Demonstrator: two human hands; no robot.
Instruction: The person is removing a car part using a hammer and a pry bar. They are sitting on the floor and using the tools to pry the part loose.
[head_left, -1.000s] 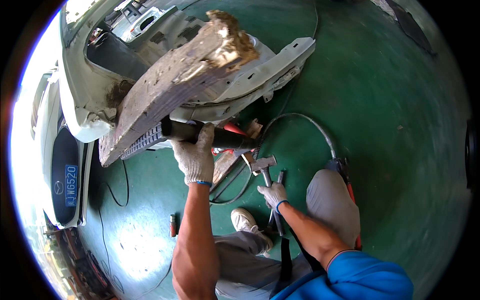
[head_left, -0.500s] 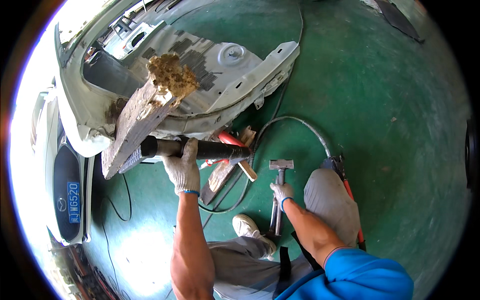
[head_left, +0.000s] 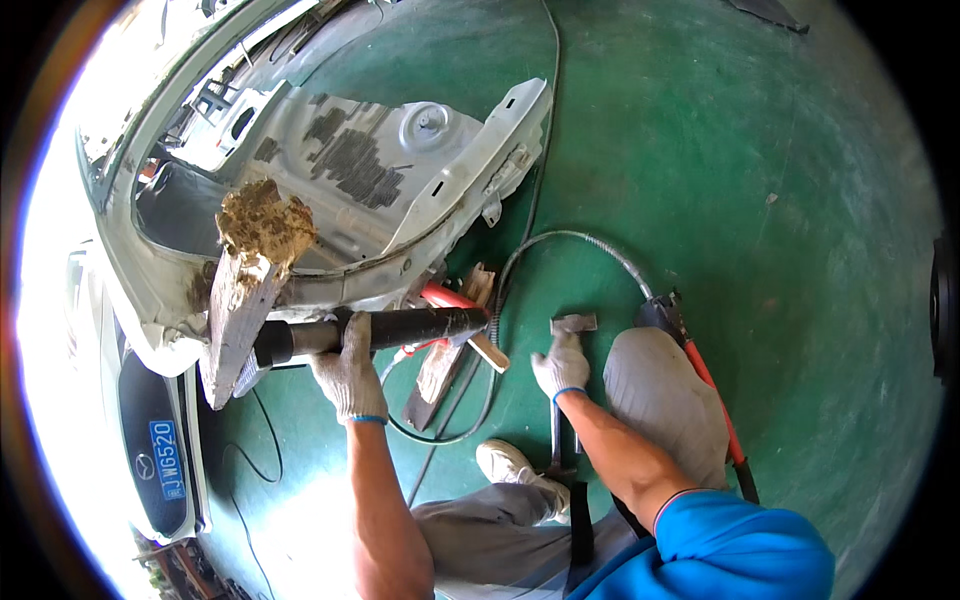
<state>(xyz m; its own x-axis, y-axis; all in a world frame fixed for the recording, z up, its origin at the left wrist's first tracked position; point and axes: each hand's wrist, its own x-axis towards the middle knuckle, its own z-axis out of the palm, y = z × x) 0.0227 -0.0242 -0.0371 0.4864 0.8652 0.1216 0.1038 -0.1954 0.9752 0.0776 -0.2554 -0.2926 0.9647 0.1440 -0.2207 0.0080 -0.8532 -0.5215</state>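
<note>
My left hand (head_left: pixel 350 375), in a white knit glove, is closed around a black cylindrical ram (head_left: pixel 425 328). The ram lies roughly level, its left end against a wooden block (head_left: pixel 238 310) with a splintered brown end (head_left: pixel 265 228) pointing up. The block leans by the lower edge of a bare car body shell (head_left: pixel 370 285). My right hand (head_left: pixel 560 368), also gloved, is closed on a hammer just below its metal head (head_left: pixel 573 323), beside my bent knee. My palm hides most of the grip.
A hose (head_left: pixel 590 240) loops over the green floor to a red-handled hand pump (head_left: pixel 710 385) by my knee. Wood pieces (head_left: pixel 440 370) and a red tool (head_left: pixel 447 295) lie under the ram. A white car (head_left: pixel 150 440) stands at left. Another metal tool (head_left: pixel 556 440) is near my shoe.
My right hand has come up nearer the hammer's head and looks larger. The view has shifted, so the shell and wooden block sit lower and further left. My left hand keeps its hold.
</note>
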